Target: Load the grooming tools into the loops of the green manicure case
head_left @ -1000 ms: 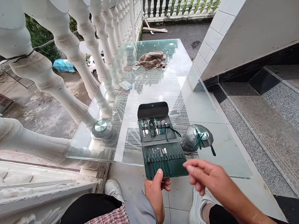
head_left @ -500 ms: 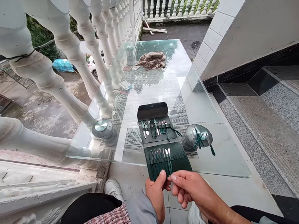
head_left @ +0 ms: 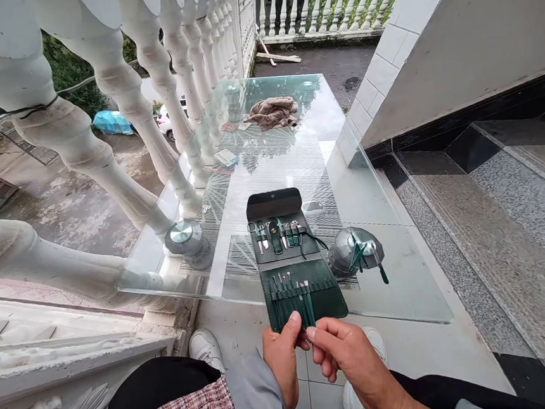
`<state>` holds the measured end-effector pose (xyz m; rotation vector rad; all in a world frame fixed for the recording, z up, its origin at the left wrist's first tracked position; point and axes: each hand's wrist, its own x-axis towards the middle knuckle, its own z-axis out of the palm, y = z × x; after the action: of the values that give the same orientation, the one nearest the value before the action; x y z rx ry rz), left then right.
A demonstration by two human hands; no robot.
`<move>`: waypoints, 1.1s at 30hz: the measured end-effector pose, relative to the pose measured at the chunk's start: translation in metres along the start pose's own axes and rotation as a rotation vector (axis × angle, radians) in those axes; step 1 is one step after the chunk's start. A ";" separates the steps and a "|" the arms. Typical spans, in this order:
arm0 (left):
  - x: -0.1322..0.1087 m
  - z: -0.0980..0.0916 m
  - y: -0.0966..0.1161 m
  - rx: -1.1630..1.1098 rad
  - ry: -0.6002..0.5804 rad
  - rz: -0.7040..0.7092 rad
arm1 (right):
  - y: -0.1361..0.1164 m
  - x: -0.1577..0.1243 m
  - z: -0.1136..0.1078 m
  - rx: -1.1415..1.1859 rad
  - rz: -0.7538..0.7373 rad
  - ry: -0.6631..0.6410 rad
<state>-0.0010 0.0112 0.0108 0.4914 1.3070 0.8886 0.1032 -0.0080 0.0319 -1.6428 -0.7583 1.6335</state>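
Note:
An open dark green manicure case (head_left: 331,298) lies at the near edge of the glass table, its lower flap overhanging toward me. Its upper half holds small scissors (head_left: 261,231), nail clippers (head_left: 293,233) and other metal tools under a strap. Slim green-handled tools (head_left: 284,292) stand in the loops of the lower half. My left hand (head_left: 281,359) grips the case's near edge, thumb on top by the handles. My right hand (head_left: 352,353) is closed in a pinch at the lower ends of the right-hand handles; the fingers hide exactly which one.
Several loose green tools (head_left: 365,255) lie at the right on the glass table (head_left: 403,282), above a table leg. Farther back are a crumpled brown cloth (head_left: 271,113) and a small card or box (head_left: 226,157). White balusters (head_left: 80,138) stand left, stone steps (head_left: 464,213) right.
Several tools at the right of the lower row have slid down toward me, their metal tips now lower in the loops. My right hand has moved slightly nearer; my left keeps its hold.

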 end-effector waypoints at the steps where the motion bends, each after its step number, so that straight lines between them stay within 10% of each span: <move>1: 0.001 0.000 0.000 -0.009 -0.010 0.007 | 0.005 -0.003 0.000 0.008 0.009 -0.023; 9: 0.007 0.000 -0.002 -0.058 0.024 -0.034 | 0.027 -0.028 -0.004 0.075 -0.037 -0.029; 22: 0.007 0.000 -0.002 -0.072 -0.067 -0.001 | -0.044 0.016 -0.076 0.289 -0.074 0.331; 33: 0.005 -0.006 -0.007 -0.123 -0.019 0.115 | -0.036 0.005 -0.057 0.370 -0.015 0.228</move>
<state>-0.0042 0.0101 0.0009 0.4811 1.2075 1.0512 0.1628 0.0129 0.0562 -1.5140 -0.3286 1.4413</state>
